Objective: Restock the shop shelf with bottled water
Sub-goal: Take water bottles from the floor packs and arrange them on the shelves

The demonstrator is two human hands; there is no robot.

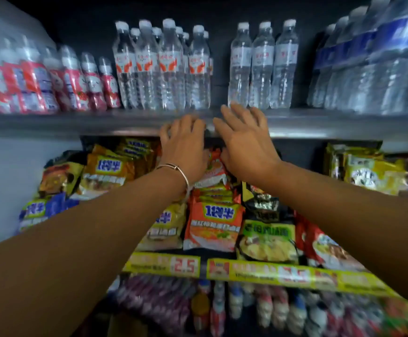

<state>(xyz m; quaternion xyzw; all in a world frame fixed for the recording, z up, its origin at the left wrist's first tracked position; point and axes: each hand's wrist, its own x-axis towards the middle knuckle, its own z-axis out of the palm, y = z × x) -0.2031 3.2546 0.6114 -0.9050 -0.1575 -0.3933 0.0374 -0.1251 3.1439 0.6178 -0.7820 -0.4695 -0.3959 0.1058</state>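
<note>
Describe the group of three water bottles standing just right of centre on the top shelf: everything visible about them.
The three bottles are clear, ribbed plastic with white caps and pale labels bearing small red print, too blurred to read. They look full and sealed, and stand upright side by side in one row near the front of the grey shelf. A gap separates them from the orange-labelled bottles to their left. The right hand has its fingers spread just below their bases; whether it touches them cannot be told.

My left hand (184, 144) covers the shelf edge (76, 125) under its fingers, and I cannot tell whether they touch it. Far left of it, the red-labelled bottles (35, 81) smear into blur; right of my right hand (245, 142), the blue-labelled bottles (380, 62) run off frame.
</note>
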